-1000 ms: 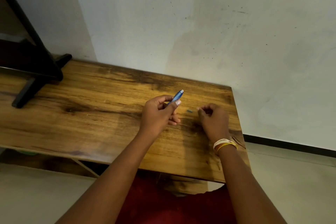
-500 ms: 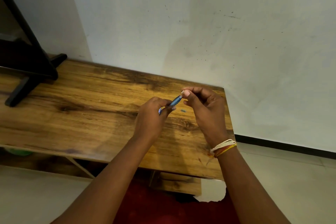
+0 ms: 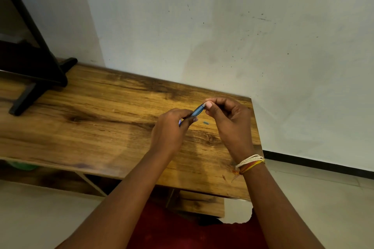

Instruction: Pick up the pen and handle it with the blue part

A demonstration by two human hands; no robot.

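Note:
My left hand (image 3: 172, 127) grips the barrel of a blue pen (image 3: 196, 111), tilted up to the right above the wooden table (image 3: 91, 123). My right hand (image 3: 228, 121) pinches the pen's upper tip between thumb and forefinger. A small grey-blue piece (image 3: 206, 122) lies on the table just below the two hands. My right wrist wears white, yellow and red threads (image 3: 250, 162).
A black stand (image 3: 34, 79) sits on the table's far left. The table's right edge ends close to my right hand, beside a white wall (image 3: 242, 36). A lower shelf (image 3: 194, 202) shows under the tabletop. Pale floor tiles lie on both sides.
My right hand has lifted off the table and closed on the pen's tip. The left hand has kept its hold on the pen, now tilted a little lower.

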